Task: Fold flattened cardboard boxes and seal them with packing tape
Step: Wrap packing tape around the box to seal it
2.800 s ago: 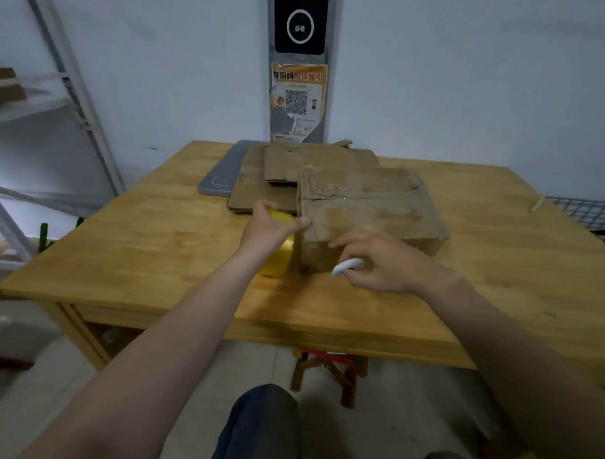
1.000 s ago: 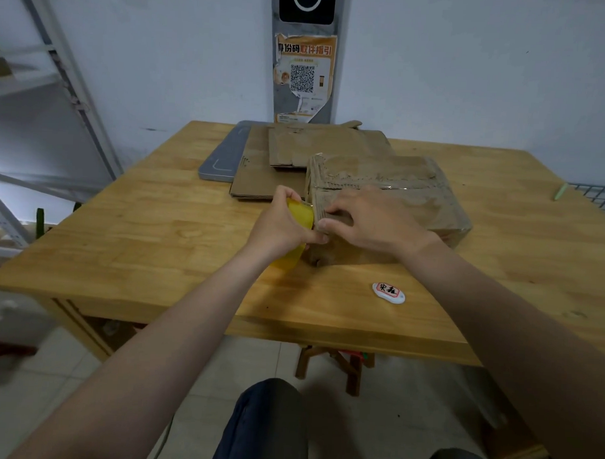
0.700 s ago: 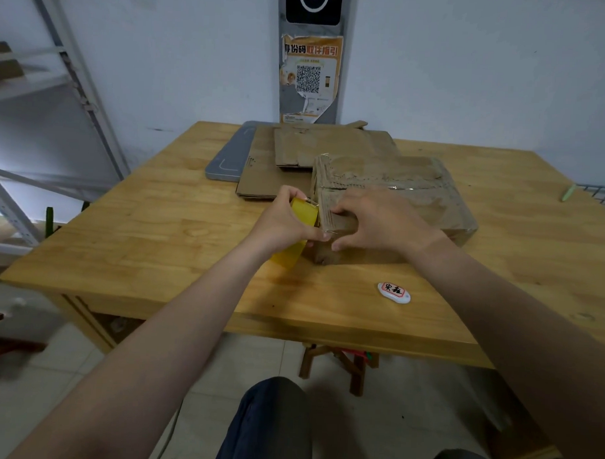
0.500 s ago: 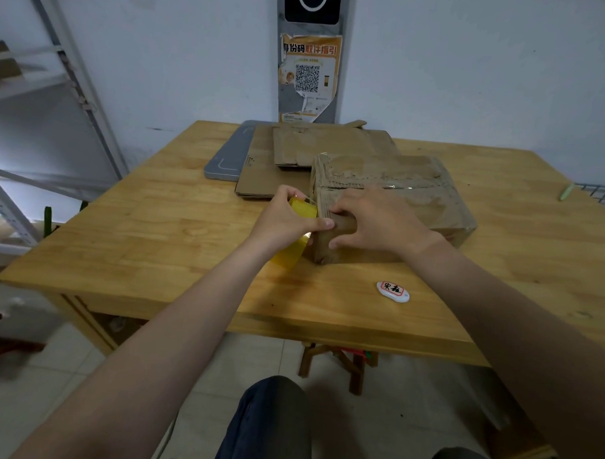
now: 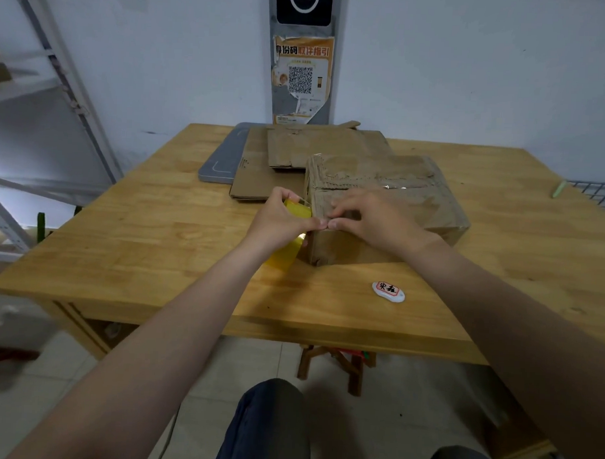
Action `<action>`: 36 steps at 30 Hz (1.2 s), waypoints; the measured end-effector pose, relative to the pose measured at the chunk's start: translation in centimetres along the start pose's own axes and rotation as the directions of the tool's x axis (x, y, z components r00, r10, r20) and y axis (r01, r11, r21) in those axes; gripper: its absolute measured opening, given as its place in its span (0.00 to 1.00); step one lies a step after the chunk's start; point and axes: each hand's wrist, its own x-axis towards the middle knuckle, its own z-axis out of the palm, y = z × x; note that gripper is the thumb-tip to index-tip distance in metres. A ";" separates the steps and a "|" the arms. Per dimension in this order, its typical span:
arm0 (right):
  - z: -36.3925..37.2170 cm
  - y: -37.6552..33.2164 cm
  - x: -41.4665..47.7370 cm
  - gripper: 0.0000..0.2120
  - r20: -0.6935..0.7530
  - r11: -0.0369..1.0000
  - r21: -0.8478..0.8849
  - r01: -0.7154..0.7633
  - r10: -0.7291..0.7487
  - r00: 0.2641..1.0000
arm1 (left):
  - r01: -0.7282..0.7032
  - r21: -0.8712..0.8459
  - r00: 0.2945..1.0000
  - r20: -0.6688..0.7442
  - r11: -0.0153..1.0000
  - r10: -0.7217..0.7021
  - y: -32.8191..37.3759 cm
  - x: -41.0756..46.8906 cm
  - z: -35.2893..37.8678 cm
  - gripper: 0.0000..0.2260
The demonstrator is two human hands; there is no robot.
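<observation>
A worn, folded cardboard box (image 5: 391, 187) stands on the wooden table (image 5: 156, 245), with clear tape along its top seam. My left hand (image 5: 280, 221) grips a yellow roll of packing tape (image 5: 288, 249) against the box's near left corner. My right hand (image 5: 370, 218) rests on the box's near top edge, fingers curled, its thumb meeting my left thumb at the corner where the tape strip lies. Whether it pinches the tape end is unclear. Flattened cardboard boxes (image 5: 297, 153) lie stacked behind the folded one.
A small white oval cutter (image 5: 388, 291) with red and black marks lies near the table's front edge. A grey flat board (image 5: 224, 158) sits under the cardboard stack. A green pen (image 5: 558, 189) lies far right. Metal shelving (image 5: 59, 93) stands left. A stool (image 5: 337, 364) is under the table.
My right hand put the white cutter down on the table and moved onto the box's near corner. My left hand kept the tape roll there; both thumbs have closed together.
</observation>
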 end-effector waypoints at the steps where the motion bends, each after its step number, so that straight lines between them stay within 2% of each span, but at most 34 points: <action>1: 0.1 0.1 -0.1 0.11 0.000 1.000 0.001 -0.009 0.009 1.000 | -0.006 -0.008 1.000 0.008 1.000 0.006 -0.1 -0.1 -0.2 0.28; 4: 0.1 0.2 -0.1 0.10 0.006 1.000 -0.013 -0.027 0.027 1.000 | 0.021 -0.102 0.997 0.071 0.995 -0.014 -0.4 -0.1 -1.0 0.26; 7: 0.5 -0.7 0.0 0.06 -0.021 0.992 -0.123 -0.011 0.009 1.000 | 0.087 -0.208 0.989 0.133 0.974 -0.060 -0.7 -0.2 -2.1 0.21; 10: 0.6 -1.2 0.1 0.10 -0.070 0.994 -0.103 -0.034 0.026 0.997 | 0.141 -0.279 0.988 0.105 0.950 -0.115 -1.0 -0.3 -2.9 0.18; 13: 0.4 -1.2 -0.1 0.10 -0.080 0.995 -0.089 -0.043 0.036 0.996 | 0.162 -0.336 0.987 0.075 0.928 -0.145 -1.9 -0.3 -3.7 0.17; 14: 0.4 -1.5 -0.2 0.12 -0.073 0.991 -0.123 -0.048 0.039 0.997 | 0.163 -0.344 0.987 0.068 0.925 -0.148 -2.2 -0.3 -3.9 0.17; 17: 1.0 -3.1 0.2 0.32 -0.016 0.954 -0.279 -0.111 0.111 0.994 | 0.149 -0.360 0.989 0.062 0.921 -0.136 -2.5 -0.5 -4.1 0.17; 20: 1.9 -3.5 0.5 0.37 0.033 0.906 -0.417 -0.076 0.099 0.995 | 0.141 -0.349 0.990 0.068 0.926 -0.125 -2.8 -0.5 -4.1 0.18; 22: 1.9 -3.0 0.1 0.34 0.077 0.879 -0.477 -0.001 0.043 0.996 | 0.139 -0.334 0.990 0.065 0.932 -0.125 -3.0 -0.4 -4.2 0.18; 25: 1.5 -2.7 0.1 0.30 0.126 0.883 -0.466 0.053 0.007 0.992 | 0.129 -0.321 0.992 0.049 0.938 -0.120 -3.1 -0.3 -4.3 0.18; 28: 1.4 -2.8 0.1 0.24 0.094 0.929 -0.363 0.074 -0.043 0.995 | 0.120 -0.302 0.993 0.030 0.946 -0.116 -3.3 -0.2 -4.1 0.17; 32: 1.3 -2.1 -1.2 0.09 -0.102 0.988 -0.125 0.086 -0.099 0.990 | 0.066 -0.213 0.996 -0.050 0.975 -0.078 -3.3 -0.8 -4.1 0.16; 36: 0.5 -3.0 -2.0 0.11 -0.063 0.998 -0.055 0.016 -0.019 0.998 | 0.034 -0.179 0.996 -0.070 0.983 -0.047 -3.0 -2.5 -4.0 0.14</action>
